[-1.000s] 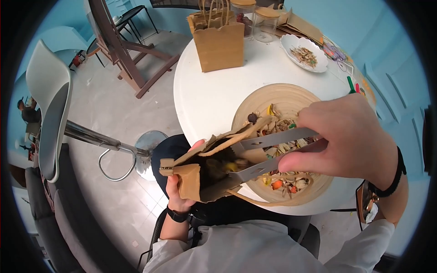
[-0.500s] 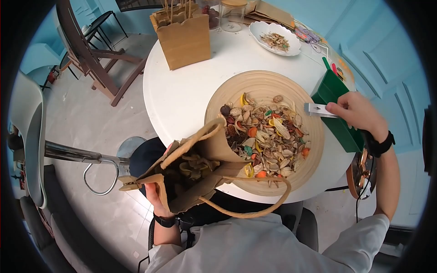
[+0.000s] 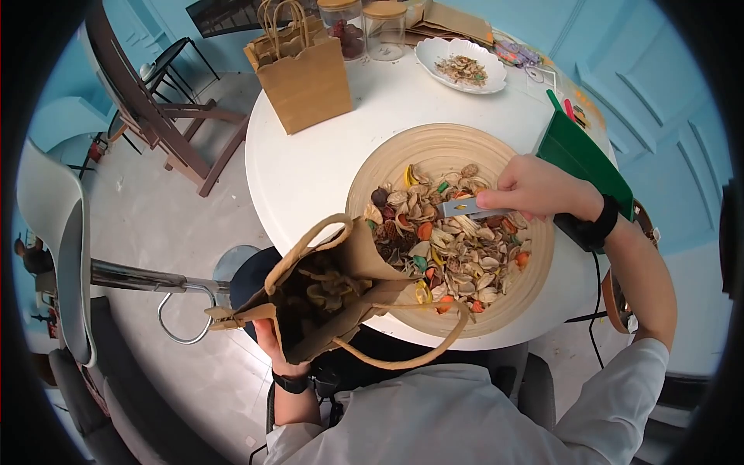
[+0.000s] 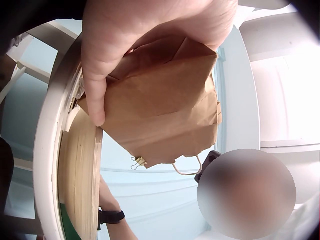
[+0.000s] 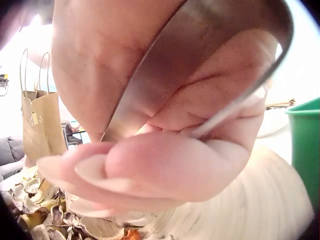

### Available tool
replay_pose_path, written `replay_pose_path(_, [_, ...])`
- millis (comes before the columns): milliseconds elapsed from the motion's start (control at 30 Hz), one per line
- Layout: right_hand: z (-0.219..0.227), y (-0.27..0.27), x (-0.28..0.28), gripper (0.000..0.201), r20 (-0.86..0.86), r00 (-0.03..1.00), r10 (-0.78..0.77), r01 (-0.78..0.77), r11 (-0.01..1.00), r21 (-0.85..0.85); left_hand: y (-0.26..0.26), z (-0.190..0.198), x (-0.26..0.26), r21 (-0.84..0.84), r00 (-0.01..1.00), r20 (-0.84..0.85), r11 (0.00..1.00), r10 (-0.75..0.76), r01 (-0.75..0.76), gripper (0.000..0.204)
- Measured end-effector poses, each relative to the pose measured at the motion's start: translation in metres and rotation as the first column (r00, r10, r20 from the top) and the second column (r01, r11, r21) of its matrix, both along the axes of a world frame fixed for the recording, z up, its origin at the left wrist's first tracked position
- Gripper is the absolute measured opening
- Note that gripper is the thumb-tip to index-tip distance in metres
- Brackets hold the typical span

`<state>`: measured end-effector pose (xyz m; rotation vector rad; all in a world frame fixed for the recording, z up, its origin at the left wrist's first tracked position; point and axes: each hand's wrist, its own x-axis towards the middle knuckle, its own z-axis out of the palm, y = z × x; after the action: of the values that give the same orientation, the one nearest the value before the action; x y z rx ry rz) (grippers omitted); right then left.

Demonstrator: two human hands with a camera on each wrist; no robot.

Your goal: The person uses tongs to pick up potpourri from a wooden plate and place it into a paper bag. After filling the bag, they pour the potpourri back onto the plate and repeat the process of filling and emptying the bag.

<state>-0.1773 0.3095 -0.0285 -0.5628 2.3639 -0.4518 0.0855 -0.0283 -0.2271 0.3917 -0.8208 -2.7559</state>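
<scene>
My left hand [image 3: 275,353] holds a brown paper bag [image 3: 376,252] tilted beside the table, its mouth toward me and dried pieces inside. In the left wrist view, the fingers of that hand grip the bag's lower end [image 4: 155,107], and a gold binder clip [image 4: 141,161] sits on its rim. Metal tongs [image 3: 459,208] are gripped in my right hand [image 3: 542,187], their tips right at a heap of potpourri [image 3: 480,267]. This heap of dried petals and pods lies on a round wooden plate [image 3: 535,291]. In the right wrist view, fingers curl round the tongs' bent metal strip [image 5: 185,55].
Just right of the plate stands a green box [image 3: 585,159]. A white scalloped dish [image 3: 496,77] with dried bits, another paper bag [image 3: 306,85] and lidded glass jars [image 3: 385,35] stand farther back on the white table [image 3: 310,170]. A stool [image 3: 58,256] is at the left.
A second ago the tongs were inside the bag. They went right, to the plate's edge by the green box, then came back left over the potpourri. The left hand keeps holding the bag.
</scene>
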Motion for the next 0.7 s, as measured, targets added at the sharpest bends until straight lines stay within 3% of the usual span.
replay_pose_path(533, [0.018, 0.015, 0.015, 0.054, -0.125, 0.987, -0.096, 0.09, 0.995, -0.051, 0.003, 0.007, 0.0, 0.014, 0.998, -0.016, 0.998, -0.055, 0.056, 0.079])
replay_pose_path(633, [0.031, 0.015, 0.017, 0.052, -0.129, 0.98, -0.149, 0.14, 0.987, -0.081, 0.008, 0.025, -0.005, 0.01, 0.998, 0.019, 0.998, -0.063, 0.063, 0.09])
replay_pose_path(700, [0.046, 0.01, 0.022, 0.051, -0.123, 0.977, -0.176, 0.163, 0.981, -0.109, 0.014, 0.051, -0.01, -0.055, 0.975, 0.0, 0.973, -0.224, 0.224, 0.105])
